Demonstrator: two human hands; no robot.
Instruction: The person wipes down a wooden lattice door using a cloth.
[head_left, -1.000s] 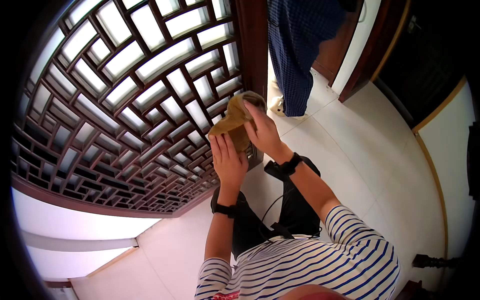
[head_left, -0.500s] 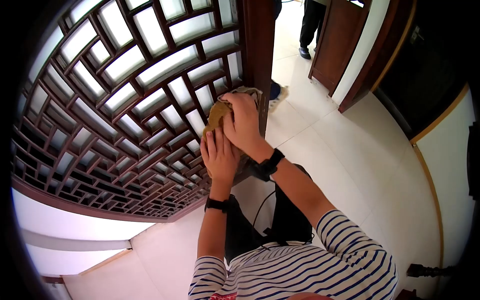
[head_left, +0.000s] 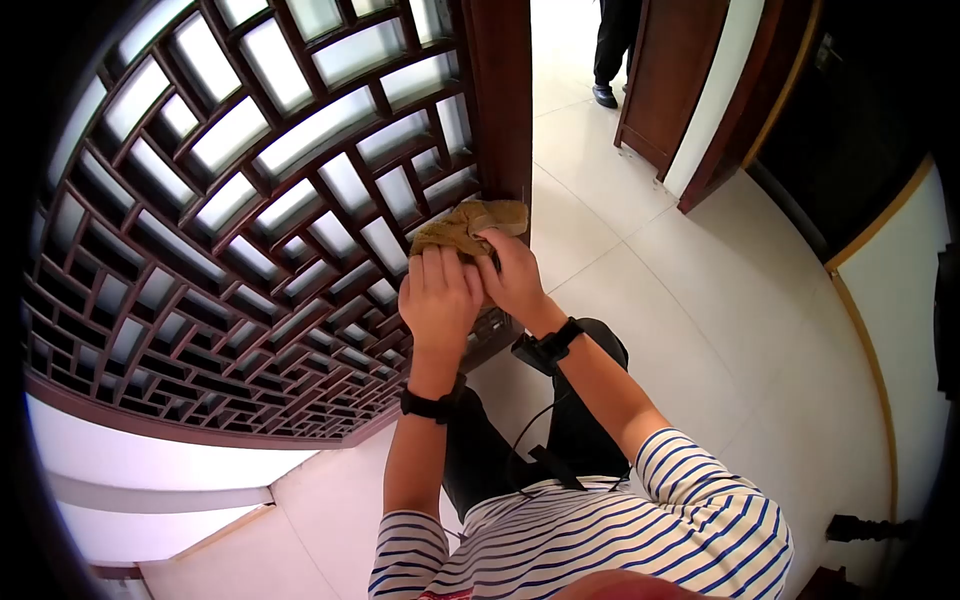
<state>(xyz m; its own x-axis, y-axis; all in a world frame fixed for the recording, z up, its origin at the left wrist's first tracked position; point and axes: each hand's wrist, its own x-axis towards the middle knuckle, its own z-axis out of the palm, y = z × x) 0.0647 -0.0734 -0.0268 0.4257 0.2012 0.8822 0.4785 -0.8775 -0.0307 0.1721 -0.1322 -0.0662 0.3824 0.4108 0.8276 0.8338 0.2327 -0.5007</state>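
Observation:
A brown cloth (head_left: 455, 230) lies bunched against the right edge of the dark wooden lattice panel (head_left: 497, 120). My left hand (head_left: 438, 300) grips the cloth's lower left part, its fingers curled over the edge. Beside it, my right hand (head_left: 515, 278) holds the right part of the cloth, with the thumb along the fabric and the fingers bent. The two hands almost touch each other. Part of the panel's edge is hidden behind the cloth and my hands.
Pale floor tiles (head_left: 660, 310) stretch to the right of the panel. Farther back, a person's dark-trousered legs (head_left: 612, 50) stand near a brown wooden door panel (head_left: 670, 80). A dark doorway (head_left: 850, 130) is at the right, and a dark turned piece of wood (head_left: 865, 528) juts in at lower right.
My right hand has moved lower, and the cloth has been turned and spread out more to the right. A foot beside the panel's edge is out of sight.

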